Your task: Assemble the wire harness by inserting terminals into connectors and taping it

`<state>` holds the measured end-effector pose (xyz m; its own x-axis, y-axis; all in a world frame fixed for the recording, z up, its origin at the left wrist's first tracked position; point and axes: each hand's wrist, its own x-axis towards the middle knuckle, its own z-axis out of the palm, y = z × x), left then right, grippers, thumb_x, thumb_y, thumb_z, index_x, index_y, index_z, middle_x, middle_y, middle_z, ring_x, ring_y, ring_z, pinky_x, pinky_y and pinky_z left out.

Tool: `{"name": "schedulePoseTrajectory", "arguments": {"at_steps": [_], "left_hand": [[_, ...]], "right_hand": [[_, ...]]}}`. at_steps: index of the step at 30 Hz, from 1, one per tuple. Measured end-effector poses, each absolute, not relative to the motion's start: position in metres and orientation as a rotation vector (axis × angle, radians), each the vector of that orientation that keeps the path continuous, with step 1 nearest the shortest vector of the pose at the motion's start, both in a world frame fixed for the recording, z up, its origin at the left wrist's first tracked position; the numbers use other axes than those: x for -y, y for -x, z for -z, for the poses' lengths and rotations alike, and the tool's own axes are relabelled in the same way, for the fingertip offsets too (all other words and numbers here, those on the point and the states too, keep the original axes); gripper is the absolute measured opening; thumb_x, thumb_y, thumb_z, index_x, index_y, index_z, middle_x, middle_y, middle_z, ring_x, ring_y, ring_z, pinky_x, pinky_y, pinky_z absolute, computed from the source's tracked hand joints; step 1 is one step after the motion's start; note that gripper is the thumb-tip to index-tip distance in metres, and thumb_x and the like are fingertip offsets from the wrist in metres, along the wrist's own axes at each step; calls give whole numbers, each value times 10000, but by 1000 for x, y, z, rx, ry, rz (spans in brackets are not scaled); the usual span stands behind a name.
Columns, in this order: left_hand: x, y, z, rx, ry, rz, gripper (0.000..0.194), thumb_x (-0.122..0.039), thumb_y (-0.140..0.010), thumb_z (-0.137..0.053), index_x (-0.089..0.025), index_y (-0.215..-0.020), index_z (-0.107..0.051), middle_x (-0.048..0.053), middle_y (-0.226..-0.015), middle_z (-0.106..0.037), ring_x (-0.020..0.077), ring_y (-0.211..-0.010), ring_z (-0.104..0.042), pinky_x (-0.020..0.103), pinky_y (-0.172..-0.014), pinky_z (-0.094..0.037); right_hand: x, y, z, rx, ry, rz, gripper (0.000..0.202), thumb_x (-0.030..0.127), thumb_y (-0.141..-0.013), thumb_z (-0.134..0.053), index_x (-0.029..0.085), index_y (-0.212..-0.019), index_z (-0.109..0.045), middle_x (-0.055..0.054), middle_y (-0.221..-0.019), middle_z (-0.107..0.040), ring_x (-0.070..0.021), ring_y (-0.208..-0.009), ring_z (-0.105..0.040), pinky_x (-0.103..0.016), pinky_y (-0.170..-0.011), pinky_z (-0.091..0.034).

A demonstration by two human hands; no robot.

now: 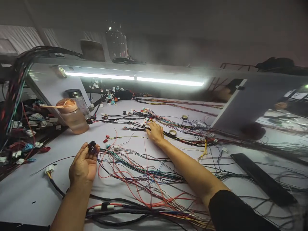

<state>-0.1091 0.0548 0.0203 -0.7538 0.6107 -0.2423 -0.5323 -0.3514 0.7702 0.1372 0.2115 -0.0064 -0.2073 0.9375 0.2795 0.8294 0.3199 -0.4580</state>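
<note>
My left hand (83, 165), palm up, holds a black connector (91, 146) between thumb and fingertips. Dark thin wires trail from the connector toward the right. My right hand (155, 132) is stretched out to the middle of the table, its fingers curled down at the wire ends of a black-sleeved harness (137, 129). Small white connectors lie right at those fingertips; what the fingers pinch is hidden. Between the hands are red connectors (106, 138), a white connector (116, 148) and a spread of green, red and black wires (134, 166).
A peach-lidded bottle (73, 118) and a dark-lidded bottle (80, 102) stand at left. Tape rolls (172, 132) (184, 117) lie among the wires. A long black bar (263, 179) rests at right. Connectors (26, 144) crowd the left side. A lit tube (134, 78) hangs behind; a person sits beyond the panel.
</note>
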Motion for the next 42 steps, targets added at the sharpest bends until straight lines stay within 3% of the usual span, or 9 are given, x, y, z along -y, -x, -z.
{"name": "schedulePoseTrajectory", "arguments": {"at_steps": [7, 12, 16, 21, 26, 30, 34, 39, 42], "left_hand": [[-56, 112, -16, -1187, -107, -2121, 180, -24, -814, -516, -139, -889, -633, 70, -724, -692, 163, -672, -700, 227, -642, -591], [-56, 112, -17, -1187, -115, -2112, 196, -12, -803, -507, -133, -896, -630, 66, -741, -688, 163, -675, -695, 240, -651, -595], [-57, 111, -19, -1191, -113, -2105, 204, 1, -801, -493, -127, -895, -621, 67, -723, -684, 158, -658, -690, 234, -638, -593], [-57, 111, -20, -1185, -106, -2105, 214, 6, -806, -482, -126, -900, -622, 61, -728, -684, 147, -653, -686, 218, -629, -589], [-55, 111, -19, -1184, -100, -2105, 182, -16, -794, -517, -126, -892, -624, 65, -737, -685, 159, -666, -690, 225, -626, -591], [-55, 111, -20, -1188, -90, -2100, 198, -3, -773, -509, -124, -878, -626, 64, -721, -685, 156, -649, -684, 220, -612, -589], [-57, 112, -21, -1187, -89, -2090, 213, 2, -758, -501, -136, -861, -625, 62, -691, -682, 161, -626, -681, 218, -592, -587], [-58, 114, -21, -1196, -98, -2083, 199, -1, -754, -503, -143, -835, -617, 63, -691, -681, 162, -619, -681, 215, -585, -584], [-58, 114, -20, -1201, -103, -2083, 192, -4, -762, -501, -138, -838, -615, 60, -690, -675, 155, -618, -677, 222, -601, -587]], "right_hand": [[-209, -140, 34, 2126, 1379, -301, 227, 293, -862, -630, 232, -1081, -637, -40, -1010, -686, -213, -996, -583, -350, -882, -393], [-212, -144, 36, 2176, 1199, -313, 106, 266, -860, -639, 219, -950, -669, -36, -1013, -680, -178, -971, -594, -289, -840, -413], [-207, -145, 32, 2200, 1107, -329, 139, 335, -887, -604, 212, -877, -670, -20, -923, -680, -147, -864, -600, -247, -770, -420], [-198, -147, 27, 2286, 1032, -384, 379, 401, -932, -503, 204, -633, -626, -4, -725, -648, -133, -708, -575, -240, -648, -392], [-198, -150, 18, 2384, 980, -481, 163, 206, -853, -565, 226, -788, -714, 15, -866, -702, -140, -846, -623, -226, -740, -434], [-211, -159, 1, 2373, 1104, -509, 317, 146, -836, -518, 283, -1051, -707, 43, -1057, -702, -130, -1001, -619, -216, -879, -440], [-226, -168, -10, 2200, 1492, -431, 395, 226, -934, -356, 206, -1236, -609, -67, -1231, -635, -202, -1125, -573, -318, -937, -431], [-222, -172, -6, 2231, 1692, -459, 567, 556, -809, -596, 198, -1249, -575, -129, -1237, -606, -295, -1133, -551, -363, -862, -450], [-220, -177, -5, 2300, 1696, -492, 511, 540, -733, -691, 204, -1113, -627, -117, -1158, -631, -271, -1022, -595, -320, -790, -446]]}}
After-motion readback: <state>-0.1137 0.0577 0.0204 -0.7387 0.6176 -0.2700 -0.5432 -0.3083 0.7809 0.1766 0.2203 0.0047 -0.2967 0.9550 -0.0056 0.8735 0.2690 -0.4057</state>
